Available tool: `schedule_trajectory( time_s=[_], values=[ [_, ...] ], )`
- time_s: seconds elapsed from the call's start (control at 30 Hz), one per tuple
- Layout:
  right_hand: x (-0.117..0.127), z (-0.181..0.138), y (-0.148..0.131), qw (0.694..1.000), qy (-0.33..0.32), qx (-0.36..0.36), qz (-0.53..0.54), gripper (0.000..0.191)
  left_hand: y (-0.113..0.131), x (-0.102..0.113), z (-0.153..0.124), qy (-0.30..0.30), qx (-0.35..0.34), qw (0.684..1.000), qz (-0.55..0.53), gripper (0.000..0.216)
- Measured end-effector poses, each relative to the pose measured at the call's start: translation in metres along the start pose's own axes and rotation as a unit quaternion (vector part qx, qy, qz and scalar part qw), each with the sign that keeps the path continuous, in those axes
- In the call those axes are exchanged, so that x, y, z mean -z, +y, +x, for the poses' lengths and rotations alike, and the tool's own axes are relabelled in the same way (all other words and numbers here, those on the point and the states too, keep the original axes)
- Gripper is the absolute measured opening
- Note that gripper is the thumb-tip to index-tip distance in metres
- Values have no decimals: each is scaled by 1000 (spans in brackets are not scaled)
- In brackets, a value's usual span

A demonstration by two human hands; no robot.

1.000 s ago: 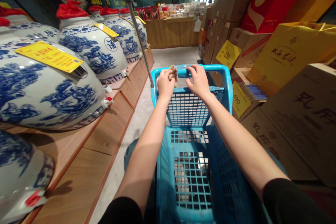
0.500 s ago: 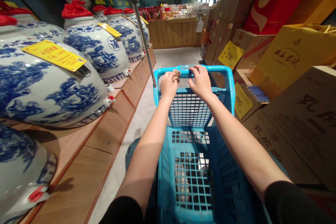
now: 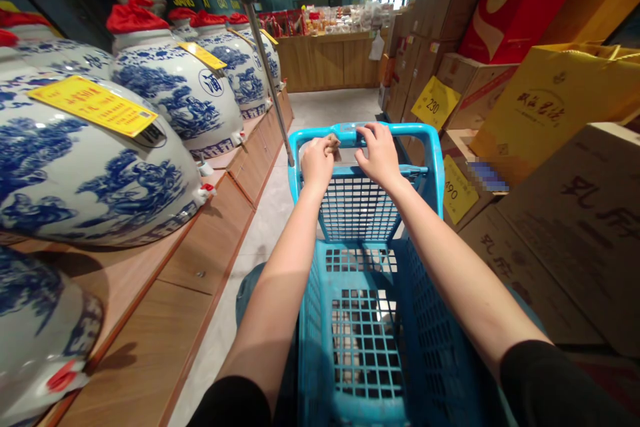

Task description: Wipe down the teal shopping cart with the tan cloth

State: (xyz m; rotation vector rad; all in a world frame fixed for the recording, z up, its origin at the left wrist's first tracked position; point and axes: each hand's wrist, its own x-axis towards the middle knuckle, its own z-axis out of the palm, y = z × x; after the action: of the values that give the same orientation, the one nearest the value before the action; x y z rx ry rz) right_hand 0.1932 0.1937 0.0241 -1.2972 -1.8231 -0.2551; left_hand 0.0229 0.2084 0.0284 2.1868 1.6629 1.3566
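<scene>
A blue plastic shopping cart fills the middle of the head view, its basket bare inside. Both my hands rest on its far top rail. My left hand is closed around a small brownish cloth and presses it on the rail. My right hand is curled over the rail just to the right, fingers wrapped on it. Both forearms stretch out over the basket.
Large blue-and-white ceramic jars with red cloth tops and yellow tags line a wooden shelf on the left. A metal pole slants beside the cart. Cardboard boxes and yellow price signs crowd the right. The floor aisle leads to a wooden counter.
My left hand has slid the cloth slightly along the rail; less of the cloth shows now. The right hand keeps its hold on the rail and the view has barely shifted.
</scene>
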Motion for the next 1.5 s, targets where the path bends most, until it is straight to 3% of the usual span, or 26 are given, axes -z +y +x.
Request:
schedule_trajectory(
  time_s=[0.07,0.23,0.4,0.57,0.77,0.93,1.1,1.23,1.4,1.5],
  values=[
    [0,0,0,1000,-5,-3,2,47,-1,0,0,-25,10,1000,11,31],
    [-1,0,1,1000,4,2,-2,47,-1,2,1,48,-16,999,-6,43],
    [-2,0,2,1000,12,7,-11,46,1,2,1,-5,-6,1000,-3,38],
    [-2,0,2,1000,4,6,-14,47,4,2,2,43,-25,998,-27,40],
    [-2,0,3,1000,10,14,-25,45,2,3,1,-48,22,999,-5,29],
    [-3,0,4,1000,8,16,-24,46,5,5,1,28,-14,999,-27,42],
    [-2,0,4,1000,-5,12,-18,47,4,3,3,-3,27,998,-60,49],
    [-2,0,4,1000,-7,10,-16,47,2,1,4,38,23,995,-91,63],
    [-2,0,5,1000,-1,12,-11,48,0,2,4,-16,38,998,-50,43],
    [-2,0,4,1000,3,12,-9,47,1,2,3,-3,27,998,-49,46]
  ],
)
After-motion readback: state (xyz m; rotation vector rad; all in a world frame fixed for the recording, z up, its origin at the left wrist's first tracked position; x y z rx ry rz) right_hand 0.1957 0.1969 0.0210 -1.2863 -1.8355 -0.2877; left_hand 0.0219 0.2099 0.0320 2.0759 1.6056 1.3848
